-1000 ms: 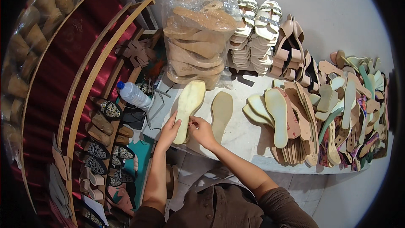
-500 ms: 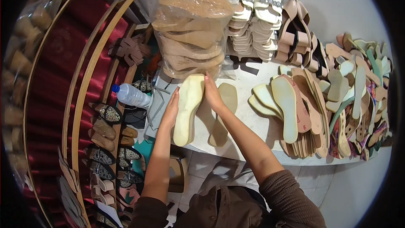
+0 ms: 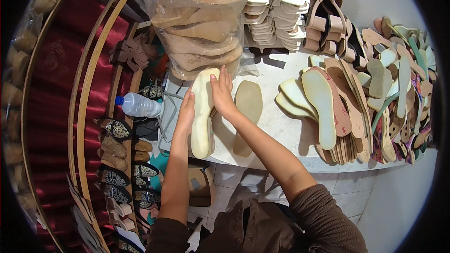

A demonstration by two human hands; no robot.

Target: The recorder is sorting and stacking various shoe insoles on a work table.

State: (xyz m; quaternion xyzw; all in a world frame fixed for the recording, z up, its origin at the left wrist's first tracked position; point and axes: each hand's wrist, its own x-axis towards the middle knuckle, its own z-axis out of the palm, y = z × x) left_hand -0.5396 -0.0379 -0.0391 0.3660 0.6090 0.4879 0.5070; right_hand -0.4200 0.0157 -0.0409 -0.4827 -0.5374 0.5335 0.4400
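Observation:
A stack of cream insoles [image 3: 202,117] stands near the table's front edge, with darker layers showing along its right side. My left hand [image 3: 186,111] lies along its left side, fingers stretched upward. On the other side, my right hand [image 3: 222,93] presses the upper right edge, its thumb reaching over the top face. Between the two hands the stack is held. Just right of my right hand, a beige insole [image 3: 248,100] lies on the white table, partly hidden by my right forearm.
Wooden-looking soles in a plastic bag [image 3: 199,33] stand behind my hands. White sandals [image 3: 289,14] are piled at the back. More insoles [image 3: 323,103] and a heap of loose ones [image 3: 398,84] occupy the right. A water bottle [image 3: 140,105] and a shoe rack [image 3: 84,112] are on the left.
My right hand has shifted on the stack: its thumb now lies over the top face, where before the hand was flat along the edge. The whole view has moved slightly.

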